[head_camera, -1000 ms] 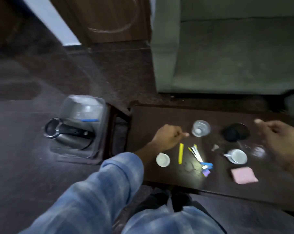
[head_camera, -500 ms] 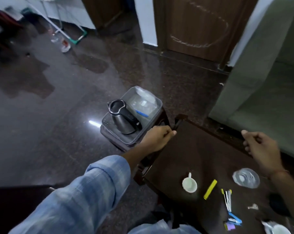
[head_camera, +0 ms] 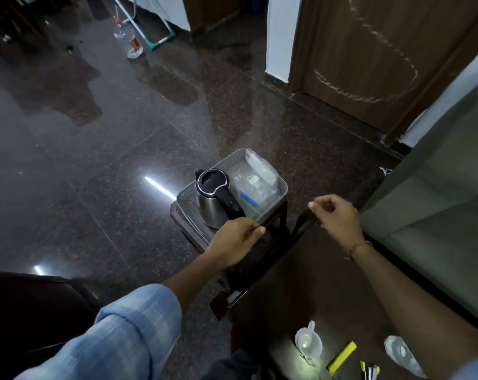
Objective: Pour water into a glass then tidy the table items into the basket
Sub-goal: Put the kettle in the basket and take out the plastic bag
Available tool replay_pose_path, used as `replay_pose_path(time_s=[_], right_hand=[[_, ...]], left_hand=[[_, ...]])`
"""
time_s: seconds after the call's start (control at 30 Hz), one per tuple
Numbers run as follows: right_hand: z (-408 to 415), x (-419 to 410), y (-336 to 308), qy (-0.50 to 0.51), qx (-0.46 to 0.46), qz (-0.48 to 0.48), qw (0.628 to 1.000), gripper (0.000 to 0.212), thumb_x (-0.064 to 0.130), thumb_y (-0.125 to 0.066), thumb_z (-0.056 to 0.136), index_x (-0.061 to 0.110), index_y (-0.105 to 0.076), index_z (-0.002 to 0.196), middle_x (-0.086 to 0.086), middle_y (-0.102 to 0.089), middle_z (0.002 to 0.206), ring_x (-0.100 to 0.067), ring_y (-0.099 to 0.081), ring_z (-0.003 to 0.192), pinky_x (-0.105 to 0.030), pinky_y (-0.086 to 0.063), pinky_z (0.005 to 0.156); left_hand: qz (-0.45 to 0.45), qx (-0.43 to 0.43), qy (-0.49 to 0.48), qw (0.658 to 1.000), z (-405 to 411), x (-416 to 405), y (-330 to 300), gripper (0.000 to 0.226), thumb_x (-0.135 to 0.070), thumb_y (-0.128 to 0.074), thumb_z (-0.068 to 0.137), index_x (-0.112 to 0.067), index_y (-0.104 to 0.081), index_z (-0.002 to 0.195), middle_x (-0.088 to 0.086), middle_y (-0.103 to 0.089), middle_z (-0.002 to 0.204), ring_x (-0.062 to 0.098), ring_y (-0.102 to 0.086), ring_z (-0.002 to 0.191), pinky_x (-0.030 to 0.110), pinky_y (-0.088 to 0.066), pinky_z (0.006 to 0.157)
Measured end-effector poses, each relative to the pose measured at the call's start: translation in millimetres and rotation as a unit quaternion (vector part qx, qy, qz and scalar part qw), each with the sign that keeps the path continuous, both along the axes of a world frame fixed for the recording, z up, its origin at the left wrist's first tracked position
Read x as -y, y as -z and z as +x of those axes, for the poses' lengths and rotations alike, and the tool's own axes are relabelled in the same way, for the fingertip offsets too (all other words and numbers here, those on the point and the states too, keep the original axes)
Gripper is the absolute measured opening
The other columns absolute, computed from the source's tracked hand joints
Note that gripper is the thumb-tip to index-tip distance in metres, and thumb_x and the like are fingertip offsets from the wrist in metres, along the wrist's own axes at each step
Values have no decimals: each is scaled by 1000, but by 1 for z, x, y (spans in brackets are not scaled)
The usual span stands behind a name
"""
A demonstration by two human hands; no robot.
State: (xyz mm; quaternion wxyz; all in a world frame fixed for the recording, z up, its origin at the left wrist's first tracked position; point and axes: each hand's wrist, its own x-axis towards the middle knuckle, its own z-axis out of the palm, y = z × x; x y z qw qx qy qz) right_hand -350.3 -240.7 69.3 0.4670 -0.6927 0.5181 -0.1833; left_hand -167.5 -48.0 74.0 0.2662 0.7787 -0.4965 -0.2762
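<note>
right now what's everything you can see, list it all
kettle: 1, steel with black lid and handle, standing in the basket
basket: 1, grey, on a dark stool beside the table
clear bag: 1, transparent, inside the basket at its far side
blue item: 1, in the basket beside the kettle, too small to identify
table: 1, dark brown, lower right
white cup: 1, on the table near the bottom edge
yellow bar: 1, on the table right of the cup
glass: 1, clear, on the table at far right
sofa: 1, green, right side
door: 1, brown with chalk marks, top right
bottle: 1, clear, on the floor far left
left hand: at the basket's near edge
right hand: near the table's far corner, empty
</note>
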Motion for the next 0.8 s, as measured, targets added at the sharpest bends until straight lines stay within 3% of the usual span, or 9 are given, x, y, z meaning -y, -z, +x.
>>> replay_pose_path(time_s=[0.1,0.17,0.33,0.53,0.67,0.8], right_hand=[[59,18,20,-26,-13,2,1000,22,40,-75,76,29,-67,93,16,-68,82,1,-64,80,-14,-48,66],[94,33,39,-30,-20,8,999,24,34,-77,75,27,-65,95,13,-69,84,-3,-65,79,-9,-43,65],[158,65,88,-38,-91,-24,995,42,24,-73,75,10,-65,113,-10,-67,111,-23,-64,99,-35,-53,90],[192,87,136,-33,-152,-52,986,60,19,-72,75,5,-54,131,-19,-56,126,-33,-58,111,-37,-47,98],[196,93,145,-46,-188,-92,977,42,17,-65,78,4,-65,118,-21,-63,117,-36,-63,103,-40,-53,92],[192,91,137,-28,-166,-143,975,24,12,-58,82,2,-73,98,-22,-63,107,-36,-63,91,-33,-51,82]], left_hand=[[-20,-28,-7,999,16,0,8,24,-44,-51,96,-24,-64,92,-7,-61,89,7,-60,79,32,-53,71],[-29,-45,0,999,23,-1,15,21,-42,-54,94,-25,-65,92,-8,-60,89,7,-59,77,28,-52,69],[-27,-67,38,997,21,-7,33,17,-41,-53,92,-27,-63,96,-13,-55,98,3,-59,80,30,-54,73],[-30,-68,51,996,21,-17,58,16,-42,-52,93,-30,-60,100,-17,-56,109,2,-60,84,33,-54,72],[-21,-70,44,996,26,-18,62,16,-40,-52,93,-31,-61,101,-17,-56,110,1,-60,85,32,-55,73],[-18,-69,50,996,28,-12,61,14,-34,-55,93,-27,-64,101,-13,-58,108,4,-60,84,33,-54,74]])
